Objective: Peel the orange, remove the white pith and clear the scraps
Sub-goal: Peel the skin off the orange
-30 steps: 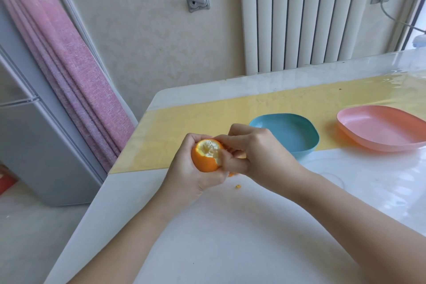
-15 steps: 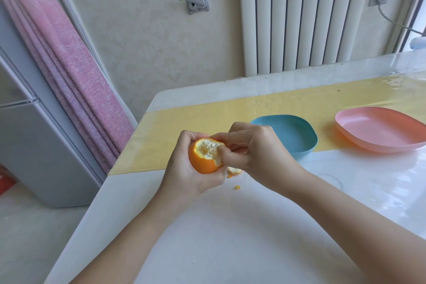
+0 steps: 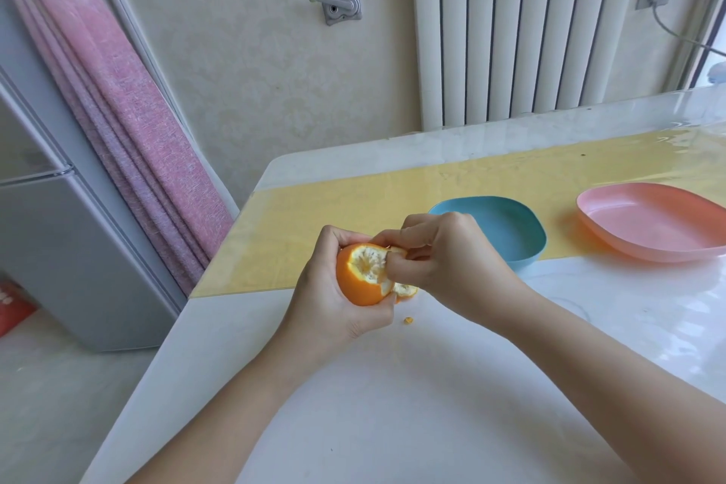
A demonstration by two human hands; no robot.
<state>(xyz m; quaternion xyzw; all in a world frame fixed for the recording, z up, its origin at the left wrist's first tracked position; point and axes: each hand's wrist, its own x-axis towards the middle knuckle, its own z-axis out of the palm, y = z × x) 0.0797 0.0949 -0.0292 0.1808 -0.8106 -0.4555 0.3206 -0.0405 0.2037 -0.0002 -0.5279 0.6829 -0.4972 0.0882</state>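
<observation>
Above the near part of the glossy white desk, a round orange with its top already stripped to pale, ragged pith sits in the left hand, whose fingers and thumb curl round its lower half and clamp it firmly. The right hand meets it from three o'clock, thumb and fingertips pinching a torn flap of orange peel that hangs from the fruit's right edge, white side up. At about four o'clock from the orange, a tiny orange scrap lies alone on the desk. Between two and three o'clock, just behind the right hand, stands a rounded-square blue plastic bowl, and farther out near three o'clock a shallow pink plastic plate; both rest on a translucent yellow mat running across the desk. Beyond, a grey metal crank fitting is on the wall at twelve o'clock, a white ribbed radiator at one o'clock, a pink curtain at ten o'clock, and a grey fridge at nine o'clock.
</observation>
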